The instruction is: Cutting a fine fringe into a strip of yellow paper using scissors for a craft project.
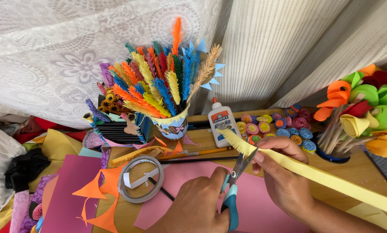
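**A:** Yellow paper, a long strip (314,174), runs from the near right edge up toward the middle of the tabletop (366,170). The right hand (284,172) pinches it just behind the fringed end, fingers closed on the strip.

**B:** And the scissors (234,185)?

**A:** In the left hand (198,207), closed around the blue handles. The blades stand slightly apart, their tips touching the strip's lower edge, right beside the last fringe cut.

**B:** So what makes a clean snip here?

**A:** I'd say keep each cut short, stopping well before the far edge, so the spine of the strip stays whole. The blades should meet the paper at the same slant as the cuts already made.

**B:** The pinch looks close to the blades.

**A:** It is, which helps: the paper stays taut and doesn't fold between the blades. The fingertips do sit near the edges, though, so feeding the strip forward in small, even moves seems safest.

**B:** Anything in the way?

**A:** A pink sheet (262,203) lies under both hands. The glue bottle (221,121) stands just beyond the strip's tip, and the tape roll (140,179) lies to the left, apart. The long tail of the strip hangs off to the near right; letting it twist could skew the cuts.
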